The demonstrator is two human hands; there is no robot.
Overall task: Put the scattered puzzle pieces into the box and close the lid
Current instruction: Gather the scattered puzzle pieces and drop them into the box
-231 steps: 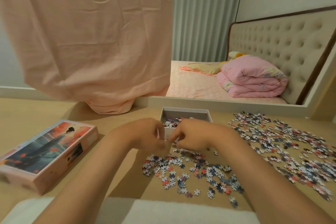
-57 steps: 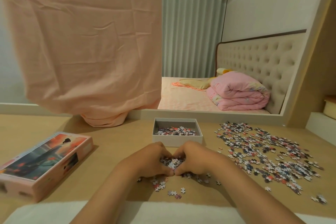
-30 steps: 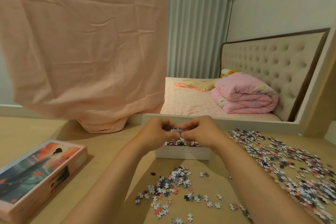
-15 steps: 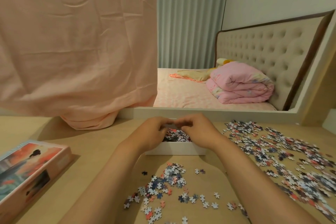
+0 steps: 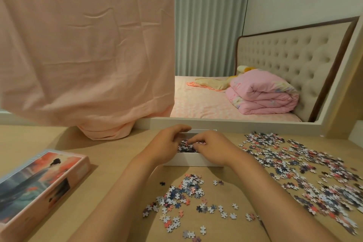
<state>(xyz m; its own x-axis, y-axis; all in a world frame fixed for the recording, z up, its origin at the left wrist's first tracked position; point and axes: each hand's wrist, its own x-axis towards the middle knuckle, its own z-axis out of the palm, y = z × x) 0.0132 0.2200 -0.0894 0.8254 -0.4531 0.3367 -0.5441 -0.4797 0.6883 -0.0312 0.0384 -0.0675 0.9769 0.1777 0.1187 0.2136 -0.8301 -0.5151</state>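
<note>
Both hands are positioned over the open box (image 5: 189, 161), which stands at the far middle of the worktop (image 5: 117, 155). Left hand (image 5: 167, 144): fingers loosely curved above the box's far edge. Right hand (image 5: 213, 150): fingers bent downward, tips in the pieces inside the box (image 5: 184, 146). Whether either hand has hold of any piece cannot be told.

Loose pieces lie in two areas: a small cluster (image 5: 182, 192) between the forearms and a wide spread (image 5: 306, 169) on the right. The lid (image 5: 39, 184) lies picture side up at the left, well apart from the box.
</note>
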